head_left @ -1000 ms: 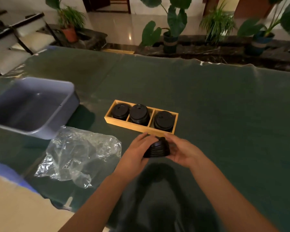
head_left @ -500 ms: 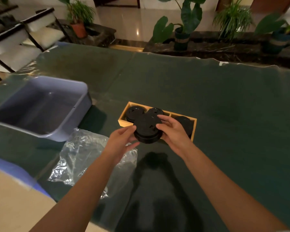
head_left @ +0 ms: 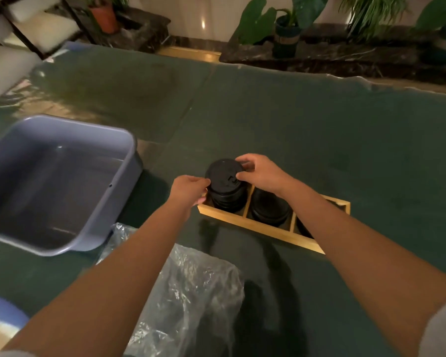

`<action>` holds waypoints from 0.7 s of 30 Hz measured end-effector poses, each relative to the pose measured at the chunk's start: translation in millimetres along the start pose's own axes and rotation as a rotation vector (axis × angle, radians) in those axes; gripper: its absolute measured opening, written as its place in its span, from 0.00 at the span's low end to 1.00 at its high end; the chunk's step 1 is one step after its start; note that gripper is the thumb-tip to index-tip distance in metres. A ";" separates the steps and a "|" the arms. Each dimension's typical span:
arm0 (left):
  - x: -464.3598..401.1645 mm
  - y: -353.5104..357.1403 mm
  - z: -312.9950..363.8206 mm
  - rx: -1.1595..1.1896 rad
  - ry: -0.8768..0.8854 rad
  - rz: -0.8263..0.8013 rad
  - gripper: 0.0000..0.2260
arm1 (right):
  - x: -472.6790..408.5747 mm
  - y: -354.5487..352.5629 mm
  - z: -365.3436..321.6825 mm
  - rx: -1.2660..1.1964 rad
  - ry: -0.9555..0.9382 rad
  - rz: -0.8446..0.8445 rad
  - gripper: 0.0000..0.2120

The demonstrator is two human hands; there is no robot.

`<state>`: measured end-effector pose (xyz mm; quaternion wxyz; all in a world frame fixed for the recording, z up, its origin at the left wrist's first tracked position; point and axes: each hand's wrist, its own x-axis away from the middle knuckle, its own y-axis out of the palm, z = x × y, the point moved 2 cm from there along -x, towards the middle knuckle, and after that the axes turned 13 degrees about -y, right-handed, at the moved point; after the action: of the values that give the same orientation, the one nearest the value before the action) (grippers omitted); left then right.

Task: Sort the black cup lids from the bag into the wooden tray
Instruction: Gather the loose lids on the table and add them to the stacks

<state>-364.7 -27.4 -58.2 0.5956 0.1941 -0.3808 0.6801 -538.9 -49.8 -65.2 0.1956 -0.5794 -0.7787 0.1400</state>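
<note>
Left hand (head_left: 188, 189) and right hand (head_left: 259, 171) both grasp stack of black lids (head_left: 223, 188) in leftmost compartment of wooden tray (head_left: 265, 229); empty bag (head_left: 191, 292) nearby.

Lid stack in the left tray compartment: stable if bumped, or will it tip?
The lid stack stands well above the wooden tray wall, so probably top-heavy and apt to lean. Both hands, left hand and right hand, steady it. Nested thin lids are likely light and may slide apart.

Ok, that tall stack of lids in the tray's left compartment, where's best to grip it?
Grip the stack of black cup lids by its round sides, from above; it stands upright above the wooden tray walls, as the left hand and right hand do.
</note>
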 end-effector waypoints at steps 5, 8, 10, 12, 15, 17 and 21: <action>-29.4 4.4 -10.6 -0.097 -0.039 0.048 0.05 | -17.0 11.0 15.7 0.225 -0.017 -0.131 0.19; -38.1 4.1 -16.1 -0.120 -0.017 0.086 0.08 | -19.7 14.6 20.4 0.312 -0.034 -0.142 0.17; -39.9 5.0 -14.1 -0.145 0.003 0.099 0.07 | -20.4 12.9 22.0 0.344 -0.027 -0.143 0.17; -38.1 6.6 -13.6 -0.201 0.020 0.117 0.07 | -19.3 11.8 23.4 0.387 0.000 -0.167 0.18; -33.3 9.8 -20.9 -0.263 0.020 0.150 0.11 | -15.7 15.3 25.1 0.502 0.047 -0.195 0.20; -30.2 10.7 -24.2 -0.242 0.010 0.164 0.11 | -13.0 17.5 24.5 0.572 0.045 -0.160 0.21; -25.7 4.2 -26.3 -0.109 -0.020 0.113 0.04 | 0.9 9.4 19.9 0.317 0.029 0.025 0.22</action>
<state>-358.1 -24.7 -94.5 0.5621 0.1462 -0.4335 0.6890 -540.5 -46.0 -86.9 0.2940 -0.5529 -0.7368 0.2549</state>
